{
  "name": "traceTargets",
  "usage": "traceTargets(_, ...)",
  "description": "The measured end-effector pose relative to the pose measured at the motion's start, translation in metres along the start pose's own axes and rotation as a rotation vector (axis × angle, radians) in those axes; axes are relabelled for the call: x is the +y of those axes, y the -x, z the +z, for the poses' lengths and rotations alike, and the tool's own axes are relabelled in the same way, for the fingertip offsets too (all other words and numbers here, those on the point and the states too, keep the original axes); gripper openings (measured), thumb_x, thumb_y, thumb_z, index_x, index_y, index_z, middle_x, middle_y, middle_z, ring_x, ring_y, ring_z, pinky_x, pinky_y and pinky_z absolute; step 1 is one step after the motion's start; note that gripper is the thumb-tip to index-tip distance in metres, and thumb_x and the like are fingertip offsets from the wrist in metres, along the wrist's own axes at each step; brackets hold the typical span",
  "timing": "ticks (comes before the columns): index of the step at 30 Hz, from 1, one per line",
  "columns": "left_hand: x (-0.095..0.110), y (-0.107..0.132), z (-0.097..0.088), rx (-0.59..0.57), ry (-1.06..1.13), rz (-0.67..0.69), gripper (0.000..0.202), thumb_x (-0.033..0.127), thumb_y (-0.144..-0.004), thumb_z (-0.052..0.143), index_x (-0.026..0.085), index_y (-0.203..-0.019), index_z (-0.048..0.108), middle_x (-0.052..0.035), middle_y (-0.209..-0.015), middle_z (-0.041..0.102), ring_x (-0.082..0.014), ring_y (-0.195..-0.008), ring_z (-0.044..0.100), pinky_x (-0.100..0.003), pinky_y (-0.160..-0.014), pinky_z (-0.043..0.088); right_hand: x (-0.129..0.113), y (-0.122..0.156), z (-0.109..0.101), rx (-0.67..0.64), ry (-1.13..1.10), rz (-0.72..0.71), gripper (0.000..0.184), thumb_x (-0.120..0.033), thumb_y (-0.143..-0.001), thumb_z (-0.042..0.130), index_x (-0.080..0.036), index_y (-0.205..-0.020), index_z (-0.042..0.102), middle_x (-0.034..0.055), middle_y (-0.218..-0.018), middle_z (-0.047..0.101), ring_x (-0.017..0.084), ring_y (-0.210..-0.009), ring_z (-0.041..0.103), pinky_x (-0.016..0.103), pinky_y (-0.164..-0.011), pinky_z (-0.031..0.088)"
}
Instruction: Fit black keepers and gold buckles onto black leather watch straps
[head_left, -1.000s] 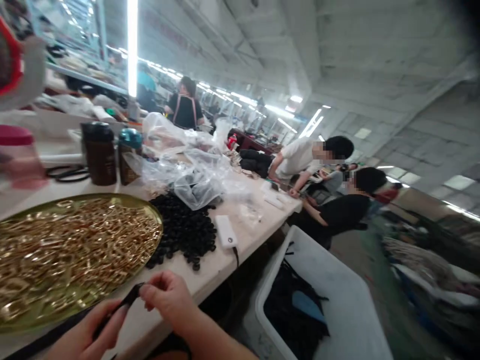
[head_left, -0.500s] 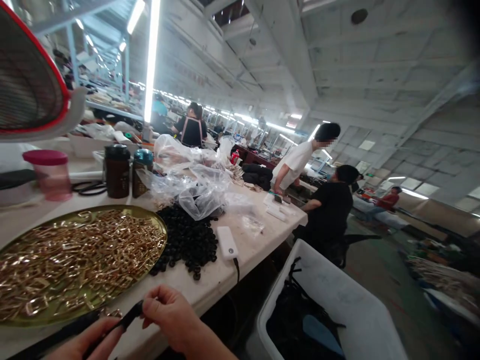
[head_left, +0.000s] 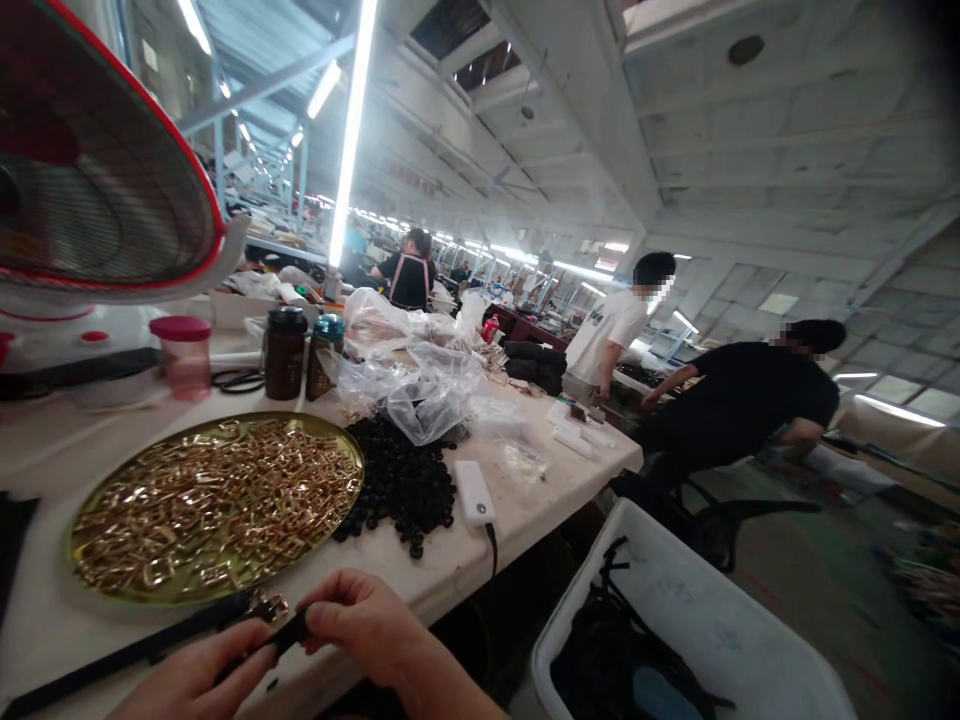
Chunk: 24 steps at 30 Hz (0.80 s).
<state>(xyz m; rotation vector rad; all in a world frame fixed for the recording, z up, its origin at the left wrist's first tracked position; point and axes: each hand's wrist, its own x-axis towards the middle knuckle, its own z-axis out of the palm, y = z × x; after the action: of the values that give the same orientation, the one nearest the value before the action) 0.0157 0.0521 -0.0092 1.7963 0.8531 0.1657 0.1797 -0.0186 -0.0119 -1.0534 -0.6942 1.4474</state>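
Near the table's front edge, my left hand (head_left: 202,672) is closed on a short black strap (head_left: 289,632). My right hand (head_left: 367,622) pinches the other end between thumb and fingers. Just beyond the fingers lies a gold buckle (head_left: 271,606), beside a longer black strip (head_left: 97,662) stretched along the table. I cannot tell whether that strip joins the piece in my hands. Behind them sits a round golden tray (head_left: 176,592) heaped with small gold metal buckles (head_left: 232,495).
Small black pieces (head_left: 409,490) lie in a pile beside a white power bank (head_left: 474,492). Plastic bags (head_left: 420,385) and bottles (head_left: 285,352) stand behind. A fan (head_left: 112,160) is at left. A white bin (head_left: 720,600) holds black straps. Two people are beyond the table.
The view has swung left, showing more of the fan and the whole tray. The person in black now leans away to the right. Both hands still hold the strap.
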Motion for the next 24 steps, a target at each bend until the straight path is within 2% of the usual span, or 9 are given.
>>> traceTargets(5,0.016,0.010,-0.002,0.021,-0.026,-0.001,0.043,0.060,-0.065,0.043,0.020,-0.071,0.058,0.0018,-0.056,0.053,-0.0110,-0.046,0.043,-0.020,-0.045,0.038,0.001,-0.002,0.007,0.031,0.018,-0.044,0.033,-0.040,-0.057,0.074,-0.014,-0.077,0.067,0.0015,-0.071,0.063,0.010,-0.057,0.053,0.025,-0.060,0.041)
traceTargets(10,0.015,0.010,-0.003,0.052,-0.009,-0.008,0.042,0.058,-0.069,0.042,0.020,-0.074,0.059,0.0026,-0.055,0.048,-0.0108,-0.047,0.041,-0.020,-0.045,0.035,-0.001,-0.002,0.013,0.072,0.055,-0.096,0.028,-0.038,-0.061,0.072,-0.016,-0.079,0.070,-0.0003,-0.069,0.062,0.010,-0.062,0.050,0.024,-0.065,0.038)
traceTargets(15,0.016,0.006,0.000,0.059,0.003,-0.005,0.041,0.056,-0.071,0.041,0.019,-0.076,0.058,0.0018,-0.059,0.050,-0.0113,-0.051,0.043,-0.020,-0.048,0.036,0.000,-0.010,0.014,0.055,-0.070,-0.044,0.033,-0.044,-0.058,0.073,-0.016,-0.076,0.068,0.0002,-0.069,0.060,0.010,-0.059,0.049,0.025,-0.062,0.039)
traceTargets(19,0.018,0.002,0.005,0.108,0.043,0.001,0.043,0.056,-0.074,0.037,0.018,-0.078,0.056,0.0036,-0.052,0.040,-0.0108,-0.048,0.038,-0.019,-0.045,0.032,0.002,-0.016,0.015,0.032,-0.233,0.002,0.038,-0.050,-0.057,0.072,-0.020,-0.076,0.061,-0.0029,-0.067,0.054,0.010,-0.060,0.049,0.025,-0.065,0.040)
traceTargets(21,0.017,0.001,0.007,0.093,0.053,-0.014,0.043,0.056,-0.074,0.036,0.018,-0.078,0.056,0.0042,-0.050,0.037,-0.0106,-0.047,0.036,-0.019,-0.044,0.031,0.003,-0.017,0.015,0.008,-0.269,0.031,0.037,-0.050,-0.058,0.071,-0.020,-0.075,0.058,-0.0036,-0.068,0.052,0.009,-0.060,0.048,0.025,-0.066,0.041)
traceTargets(24,0.015,0.000,0.007,0.049,0.069,-0.017,0.043,0.057,-0.073,0.038,0.019,-0.080,0.056,0.0034,-0.054,0.043,-0.0106,-0.048,0.038,-0.019,-0.046,0.033,0.003,-0.014,0.014,-0.041,-0.258,0.085,0.037,-0.049,-0.058,0.071,-0.019,-0.072,0.056,-0.0026,-0.067,0.052,0.009,-0.060,0.048,0.026,-0.065,0.041)
